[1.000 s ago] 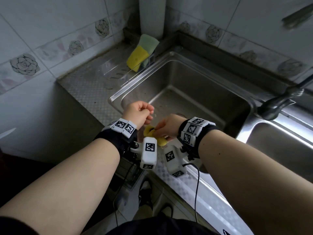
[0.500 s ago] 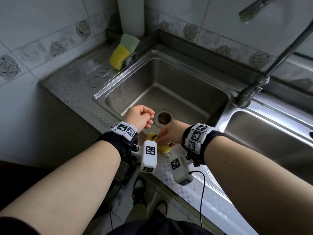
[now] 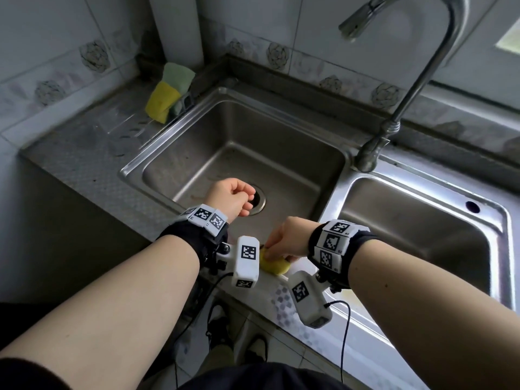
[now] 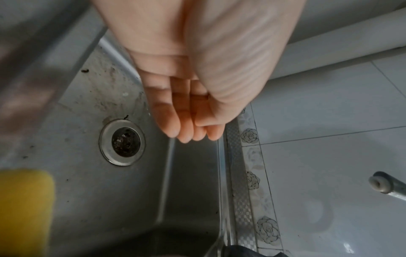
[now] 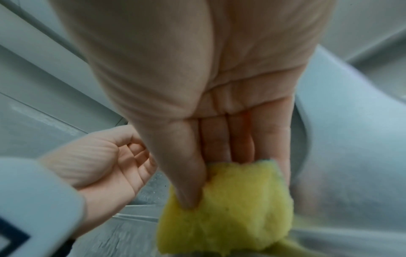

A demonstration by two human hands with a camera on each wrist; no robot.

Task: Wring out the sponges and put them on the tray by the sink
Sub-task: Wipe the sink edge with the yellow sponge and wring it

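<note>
**Right hand pinches a yellow sponge at the sink's near edge**

Head view: the right hand [image 3: 287,239] is at the near rim of the left sink basin [image 3: 239,153], its fingers curled down onto a yellow sponge [image 3: 274,265], which is partly hidden behind the white wrist camera housings. The left hand [image 3: 229,197] hangs over the basin close to the drain [image 3: 257,199], fingers loosely curled and holding nothing. On the counter at the far left corner of the sink, a clear tray [image 3: 121,126] carries a second sponge [image 3: 166,95] (yellow below, green above) standing on end and leaning toward the back wall. The tap [image 3: 394,116] rises between the two basins, and the right basin [image 3: 422,235] lies beside it.

Left wrist view: the left hand [image 4: 193,83] shows its palm with the fingers together and gently bent, nothing in them. Below is the basin floor, speckled with dirt, and the drain [image 4: 123,141]. A blurred yellow sponge [image 4: 24,208] sits at the lower left edge of the picture.

Right wrist view: the right hand [image 5: 197,87] pinches the yellow sponge [image 5: 228,205] between thumb and fingers, the foam visibly dented under the thumb. The left hand [image 5: 105,161] is to one side, palm showing, fingers relaxed, apart from the sponge.
</note>
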